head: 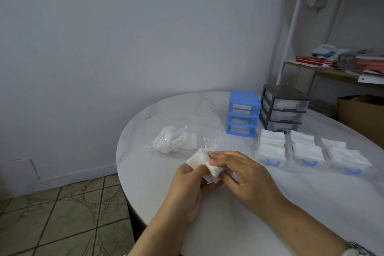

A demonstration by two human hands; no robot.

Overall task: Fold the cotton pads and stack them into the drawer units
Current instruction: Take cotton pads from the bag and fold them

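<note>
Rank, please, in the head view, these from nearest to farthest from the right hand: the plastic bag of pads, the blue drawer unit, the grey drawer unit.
From the right hand:
1. Plastic bag of pads, to its left.
2. Blue drawer unit, behind.
3. Grey drawer unit, farther back and right.

Soft white cotton pads; glossy marble-look table; blue plastic drawer unit; crinkly clear plastic bag

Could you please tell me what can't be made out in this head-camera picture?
- Cotton pad, head view: fold state hidden by the left hand and right hand.
- Grey drawer unit, head view: contents blurred behind frosted fronts.
- Plastic bag, head view: pad count unclear, crumpled together.
</note>
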